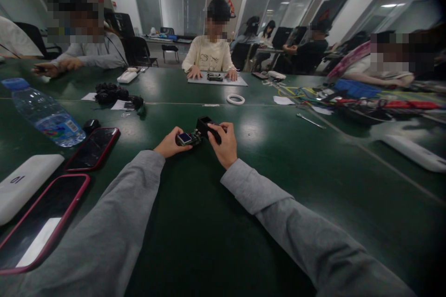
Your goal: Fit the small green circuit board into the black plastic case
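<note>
Both of my hands rest on the dark green table (272, 162), in grey sleeves. My left hand (169, 144) holds the left end of a small circuit board (190, 138) that carries a little blue screen. My right hand (225, 144) grips a black boxy part (206, 126) at the board's right end. The board and the black part touch each other between my two hands, just above the tabletop.
On my left lie two red-cased phones (92, 148) (38, 222), a white power bank (24, 183), a water bottle (45, 113) and black parts (111, 93). A tape ring (236, 99) and a metal tool (311, 121) lie further out. Several people sit around the table.
</note>
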A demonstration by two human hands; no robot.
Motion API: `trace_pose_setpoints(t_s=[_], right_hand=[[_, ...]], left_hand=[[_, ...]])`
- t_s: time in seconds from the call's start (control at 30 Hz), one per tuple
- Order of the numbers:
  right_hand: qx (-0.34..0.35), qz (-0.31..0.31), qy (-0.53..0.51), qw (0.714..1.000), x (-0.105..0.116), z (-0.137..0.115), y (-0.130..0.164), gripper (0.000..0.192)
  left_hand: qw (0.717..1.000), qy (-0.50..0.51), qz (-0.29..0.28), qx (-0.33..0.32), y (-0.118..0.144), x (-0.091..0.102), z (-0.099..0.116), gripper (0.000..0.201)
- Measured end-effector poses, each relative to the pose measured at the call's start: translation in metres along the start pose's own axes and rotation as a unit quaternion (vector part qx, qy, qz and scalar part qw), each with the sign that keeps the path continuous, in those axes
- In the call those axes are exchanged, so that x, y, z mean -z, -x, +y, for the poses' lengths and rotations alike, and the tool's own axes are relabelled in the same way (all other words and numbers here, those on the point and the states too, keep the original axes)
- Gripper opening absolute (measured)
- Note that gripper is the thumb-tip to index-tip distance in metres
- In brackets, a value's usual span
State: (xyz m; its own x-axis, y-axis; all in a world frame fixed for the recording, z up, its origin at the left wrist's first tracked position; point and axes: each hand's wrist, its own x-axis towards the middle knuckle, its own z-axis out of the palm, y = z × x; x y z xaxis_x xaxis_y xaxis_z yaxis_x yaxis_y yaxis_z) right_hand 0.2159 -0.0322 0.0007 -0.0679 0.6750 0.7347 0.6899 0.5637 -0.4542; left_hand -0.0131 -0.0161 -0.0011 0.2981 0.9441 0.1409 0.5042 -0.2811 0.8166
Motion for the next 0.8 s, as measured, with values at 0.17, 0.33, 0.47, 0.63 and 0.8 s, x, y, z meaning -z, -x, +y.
trace_pose_setpoints(t_s=[0.17,0.33,0.47,0.63,0.8], right_hand=[[-0.016,-0.03,-0.009,0.999,-0.004,0.004,0.001,0.033],[-0.005,0.008,-0.003,1.0,-0.001,-0.003,0.0,0.03],[-0.003,0.053,-0.022,0.998,0.005,-0.01,-0.002,0.029],[-0.028,0.07,-0.039,0.996,0.005,-0.007,-0.004,0.028],[-0.058,0.085,-0.051,0.993,0.001,0.002,-0.005,0.028]], left_hand=[[1.0,0.001,0.005,0.004,0.0,-0.001,0.0,0.053],[1.0,-0.014,0.007,0.002,0.0,-0.003,-0.002,0.054],[1.0,-0.022,0.012,0.006,-0.001,-0.004,-0.002,0.054],[1.0,-0.021,0.008,0.006,0.0,-0.004,-0.002,0.054],[1.0,-0.007,0.008,0.006,0.0,-0.004,-0.003,0.057]])
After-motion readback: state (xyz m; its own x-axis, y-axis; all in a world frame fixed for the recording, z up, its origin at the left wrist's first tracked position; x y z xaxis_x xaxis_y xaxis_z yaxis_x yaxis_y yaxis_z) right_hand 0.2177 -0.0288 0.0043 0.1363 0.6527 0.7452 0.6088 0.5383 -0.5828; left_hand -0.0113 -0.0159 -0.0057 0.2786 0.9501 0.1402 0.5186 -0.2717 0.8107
